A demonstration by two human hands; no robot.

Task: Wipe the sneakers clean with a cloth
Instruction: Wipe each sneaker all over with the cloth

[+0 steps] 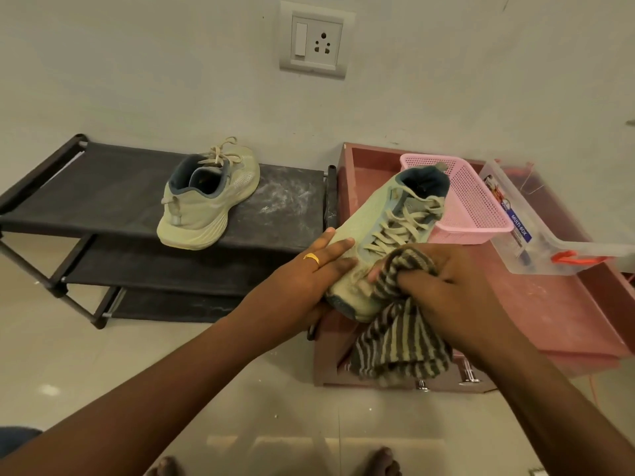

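The left hand (319, 269), with a gold ring (312, 257) on one finger, grips a pale green sneaker (388, 221) by its forefoot. The fingers lie close together and curve over the side; the thumb is hidden underneath. The sneaker is held in the air with its toe pointing to six o'clock and its heel to one o'clock, over the near edge of a reddish counter (549, 304). The right hand (443, 280) is closed around a bunched striped cloth (402, 334) and presses it against the toe, while the loose end hangs down toward six o'clock. At ten o'clock from the held sneaker, the second sneaker (206, 204) sits upright on the dusty top shelf of a black shoe rack (103, 197). A pink basket (474, 207) is on the counter just behind the heel, and a clear plastic box (536, 235) is beside it at three o'clock. A wall socket (316, 39) is at twelve o'clock.
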